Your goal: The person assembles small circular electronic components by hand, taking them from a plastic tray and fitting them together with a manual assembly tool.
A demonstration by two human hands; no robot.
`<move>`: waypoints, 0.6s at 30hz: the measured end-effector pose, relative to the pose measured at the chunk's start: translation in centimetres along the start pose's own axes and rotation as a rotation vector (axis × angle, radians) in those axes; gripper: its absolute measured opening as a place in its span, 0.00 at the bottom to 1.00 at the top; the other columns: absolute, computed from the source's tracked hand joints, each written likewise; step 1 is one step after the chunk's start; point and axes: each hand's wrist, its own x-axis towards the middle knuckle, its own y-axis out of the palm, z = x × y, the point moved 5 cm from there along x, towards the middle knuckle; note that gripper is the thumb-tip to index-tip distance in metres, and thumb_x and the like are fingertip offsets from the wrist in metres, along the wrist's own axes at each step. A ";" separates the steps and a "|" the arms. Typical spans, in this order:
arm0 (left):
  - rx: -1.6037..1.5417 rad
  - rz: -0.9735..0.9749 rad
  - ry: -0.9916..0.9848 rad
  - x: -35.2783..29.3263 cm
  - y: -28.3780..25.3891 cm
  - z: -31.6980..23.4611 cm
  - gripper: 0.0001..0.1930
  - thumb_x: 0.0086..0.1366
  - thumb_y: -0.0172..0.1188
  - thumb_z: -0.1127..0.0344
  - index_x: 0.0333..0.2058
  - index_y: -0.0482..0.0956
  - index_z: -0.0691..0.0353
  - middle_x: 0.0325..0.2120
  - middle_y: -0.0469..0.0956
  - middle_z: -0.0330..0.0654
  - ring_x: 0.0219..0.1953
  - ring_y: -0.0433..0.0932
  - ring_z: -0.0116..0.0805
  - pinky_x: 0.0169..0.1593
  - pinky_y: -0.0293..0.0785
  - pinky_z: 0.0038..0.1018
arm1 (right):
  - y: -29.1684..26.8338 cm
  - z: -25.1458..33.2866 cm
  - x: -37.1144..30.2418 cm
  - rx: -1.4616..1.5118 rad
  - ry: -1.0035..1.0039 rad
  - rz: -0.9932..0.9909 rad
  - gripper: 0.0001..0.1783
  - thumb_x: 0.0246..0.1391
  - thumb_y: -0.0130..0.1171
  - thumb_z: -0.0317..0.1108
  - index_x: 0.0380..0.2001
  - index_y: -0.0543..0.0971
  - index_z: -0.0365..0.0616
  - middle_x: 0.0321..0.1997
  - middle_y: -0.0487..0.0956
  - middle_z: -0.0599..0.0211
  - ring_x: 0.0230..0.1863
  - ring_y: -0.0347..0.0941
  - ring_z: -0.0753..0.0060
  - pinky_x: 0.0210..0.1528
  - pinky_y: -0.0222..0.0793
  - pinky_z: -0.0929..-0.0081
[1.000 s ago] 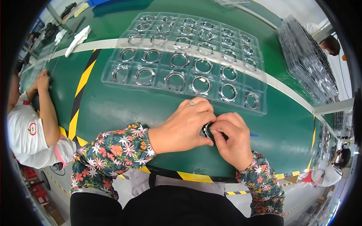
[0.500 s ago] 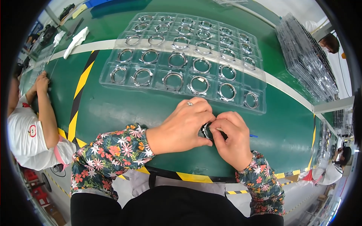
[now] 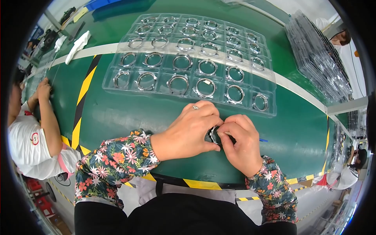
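My left hand (image 3: 188,131) is closed around a metal ring-shaped watch case (image 3: 214,135), holding it tilted over the green table between thumb and fingers. From the other side my right hand (image 3: 241,141) reaches in, thumb and forefinger pinched at the case's edge. A thin pale stick tip shows at that pinch, and a thin blue end (image 3: 263,140) sticks out past the hand's outer edge. The palm hides whether the two are one piece. Beyond my hands lies a clear plastic tray (image 3: 156,92) with rows of similar metal watch cases (image 3: 205,87), one to a compartment.
At the far right stand stacked clear trays (image 3: 315,58) by a metal post. Yellow-black tape (image 3: 85,88) crosses the green table (image 3: 117,113) to the left. A co-worker's arm (image 3: 49,117) works there, near a white cloth (image 3: 78,47). A blue bin (image 3: 103,4) sits at the back.
My hands stay almost in place at the watch case, with only slight finger movement. The whole view has shifted a little. The tray looks unchanged.
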 end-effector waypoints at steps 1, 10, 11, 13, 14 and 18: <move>0.001 -0.004 0.008 0.0 0.0 0.0 0.26 0.40 0.77 0.65 0.40 0.78 0.61 0.41 0.72 0.40 0.52 0.69 0.42 0.55 0.63 0.38 | 0.0 0.0 0.0 0.000 0.001 0.000 0.09 0.39 0.63 0.17 0.27 0.78 0.39 0.33 0.75 0.61 0.33 0.71 0.57 0.33 0.68 0.66; -0.004 -0.001 0.002 0.0 0.0 0.0 0.26 0.40 0.77 0.64 0.40 0.78 0.61 0.41 0.72 0.40 0.52 0.70 0.42 0.56 0.63 0.38 | 0.0 0.1 0.0 -0.013 0.007 0.018 0.09 0.40 0.63 0.17 0.27 0.77 0.40 0.33 0.75 0.61 0.33 0.71 0.56 0.33 0.68 0.66; -0.004 0.000 0.002 0.0 0.0 0.0 0.26 0.40 0.77 0.64 0.40 0.78 0.61 0.41 0.72 0.40 0.52 0.70 0.42 0.56 0.63 0.38 | 0.0 0.1 0.0 -0.008 0.003 0.010 0.09 0.40 0.63 0.17 0.27 0.77 0.40 0.33 0.75 0.61 0.33 0.71 0.56 0.33 0.68 0.66; -0.006 0.005 0.004 0.0 0.0 0.0 0.26 0.40 0.77 0.64 0.40 0.78 0.61 0.41 0.72 0.40 0.53 0.70 0.42 0.56 0.63 0.38 | 0.0 0.0 0.0 -0.001 0.000 0.002 0.09 0.39 0.63 0.17 0.27 0.77 0.40 0.33 0.75 0.61 0.33 0.71 0.56 0.33 0.68 0.66; -0.007 0.006 0.003 0.0 -0.1 0.0 0.26 0.40 0.77 0.64 0.40 0.78 0.61 0.41 0.72 0.40 0.53 0.70 0.42 0.56 0.63 0.38 | 0.1 0.1 0.0 0.000 -0.003 -0.001 0.09 0.39 0.63 0.17 0.27 0.77 0.40 0.33 0.75 0.61 0.32 0.71 0.56 0.33 0.67 0.65; -0.002 0.018 -0.006 0.0 -0.1 -0.1 0.26 0.40 0.77 0.64 0.41 0.78 0.62 0.41 0.72 0.40 0.53 0.69 0.43 0.56 0.62 0.39 | 0.1 0.1 0.0 0.004 -0.005 0.001 0.09 0.39 0.63 0.17 0.26 0.77 0.39 0.32 0.75 0.61 0.32 0.71 0.56 0.33 0.67 0.65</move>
